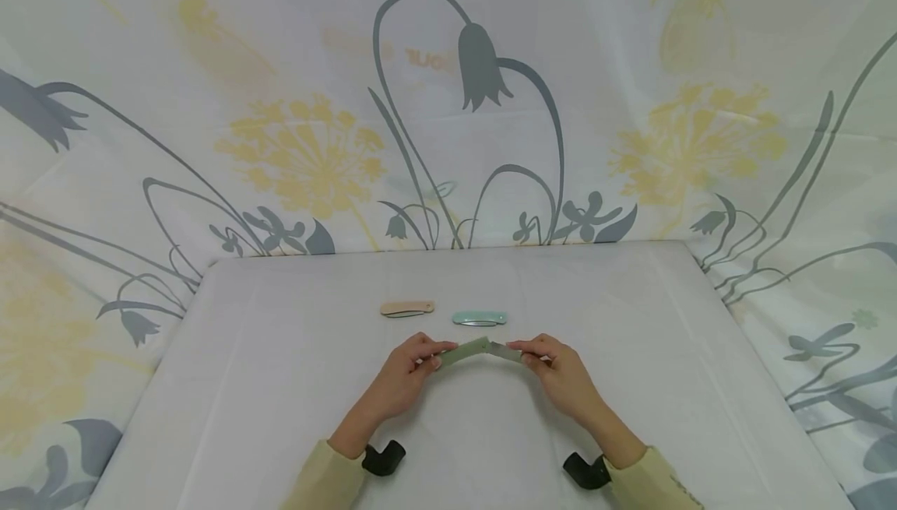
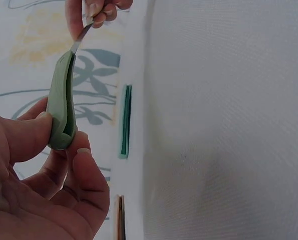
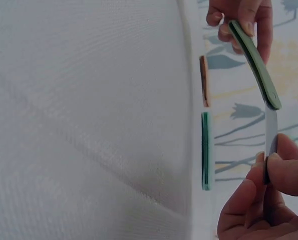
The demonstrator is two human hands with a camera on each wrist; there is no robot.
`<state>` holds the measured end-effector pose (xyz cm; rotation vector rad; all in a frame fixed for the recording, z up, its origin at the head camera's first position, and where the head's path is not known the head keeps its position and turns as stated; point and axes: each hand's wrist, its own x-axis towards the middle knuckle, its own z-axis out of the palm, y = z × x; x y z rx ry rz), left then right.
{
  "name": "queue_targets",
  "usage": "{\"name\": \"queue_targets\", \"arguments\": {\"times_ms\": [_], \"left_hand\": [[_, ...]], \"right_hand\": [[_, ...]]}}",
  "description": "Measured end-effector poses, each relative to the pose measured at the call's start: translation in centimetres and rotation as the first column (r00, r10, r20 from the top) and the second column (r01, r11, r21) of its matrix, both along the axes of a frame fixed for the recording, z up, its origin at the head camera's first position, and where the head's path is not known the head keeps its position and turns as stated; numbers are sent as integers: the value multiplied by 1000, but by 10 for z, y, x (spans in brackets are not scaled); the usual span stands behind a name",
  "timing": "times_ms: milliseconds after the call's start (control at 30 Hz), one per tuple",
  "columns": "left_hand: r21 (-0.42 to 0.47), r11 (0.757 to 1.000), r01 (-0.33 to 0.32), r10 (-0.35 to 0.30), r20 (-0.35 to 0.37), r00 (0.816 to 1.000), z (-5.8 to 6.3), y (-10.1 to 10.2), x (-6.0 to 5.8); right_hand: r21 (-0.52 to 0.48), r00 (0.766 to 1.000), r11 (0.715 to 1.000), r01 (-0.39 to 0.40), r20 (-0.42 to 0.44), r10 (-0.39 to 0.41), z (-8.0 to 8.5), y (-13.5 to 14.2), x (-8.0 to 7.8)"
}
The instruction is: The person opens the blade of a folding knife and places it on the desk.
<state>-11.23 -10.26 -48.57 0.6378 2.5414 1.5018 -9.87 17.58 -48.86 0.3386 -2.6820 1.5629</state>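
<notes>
A green folding knife (image 1: 462, 351) is held up between both hands, its blade (image 3: 271, 125) swung out at a slight angle to the handle. My left hand (image 1: 404, 376) pinches the handle's far end between thumb and fingers. With thumb and fingertips, my right hand (image 1: 561, 376) grips the blade toward its tip, which the fingers partly hide. In the left wrist view the empty slot of the green handle (image 2: 62, 100) shows. Just behind the hands lie a teal folding knife (image 1: 480, 318) and, to its left, a tan folding knife (image 1: 407, 308), both folded.
A white-covered table (image 1: 280, 385) carries everything. Its back edge meets a hanging curtain (image 1: 420, 144) printed with grey and yellow flowers, which also runs along both sides. A black wrist fitting (image 1: 384, 458) sits by the left sleeve, another (image 1: 587, 471) by the right sleeve.
</notes>
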Motion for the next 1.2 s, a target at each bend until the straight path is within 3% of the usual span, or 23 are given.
{"name": "queue_targets", "arguments": {"times_ms": [267, 833, 1000, 1200], "left_hand": [[-75, 995, 60, -61, -11, 998, 3, -3, -1], [-166, 972, 166, -156, 73, 985, 9, -6, -2], [-142, 983, 116, -111, 46, 993, 5, -7, -3], [-115, 993, -17, 24, 55, 998, -4, -11, -2]], "right_hand": [[28, 1000, 1000, -15, -15, 15, -2, 2, -1], [95, 998, 993, -65, 9, 65, 2, 4, -2], [98, 999, 994, -41, 10, 40, -2, 6, -2], [71, 999, 997, -18, 41, 15, -6, 10, -4]]}}
